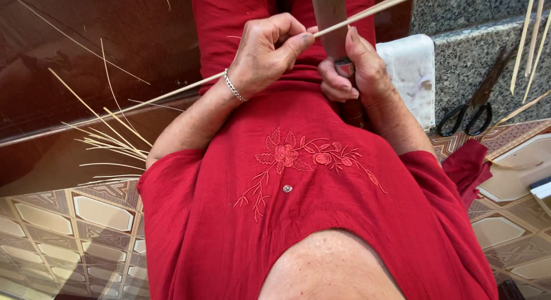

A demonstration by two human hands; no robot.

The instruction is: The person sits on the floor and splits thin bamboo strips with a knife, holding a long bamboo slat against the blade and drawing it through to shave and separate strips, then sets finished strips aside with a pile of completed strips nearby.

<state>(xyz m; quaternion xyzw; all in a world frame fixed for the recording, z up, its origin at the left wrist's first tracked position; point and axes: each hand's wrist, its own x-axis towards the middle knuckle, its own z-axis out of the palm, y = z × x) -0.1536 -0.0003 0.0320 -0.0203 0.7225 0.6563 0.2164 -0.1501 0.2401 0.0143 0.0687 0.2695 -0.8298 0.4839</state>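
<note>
Loose pale slivers (112,140) lie on the floor at 9 o'clock. Up at 12, the left hand (270,50) pinches a long thin bamboo strip (172,93); the right hand (356,67) is clenched round a knife handle (344,67) touching it. Black scissors (476,107) sit on the granite step (476,59) at 2 o'clock, beside a white folded cloth (410,70).

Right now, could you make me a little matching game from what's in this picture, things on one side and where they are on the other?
Things:
1. bamboo strip
2. scissors
3. bracelet
4. white cloth

Places:
A. on the left wrist
B. lying on the speckled stone step
C. pinched in the left hand
D. beside the right hand

Pairs: 1-C, 2-B, 3-A, 4-D
</note>
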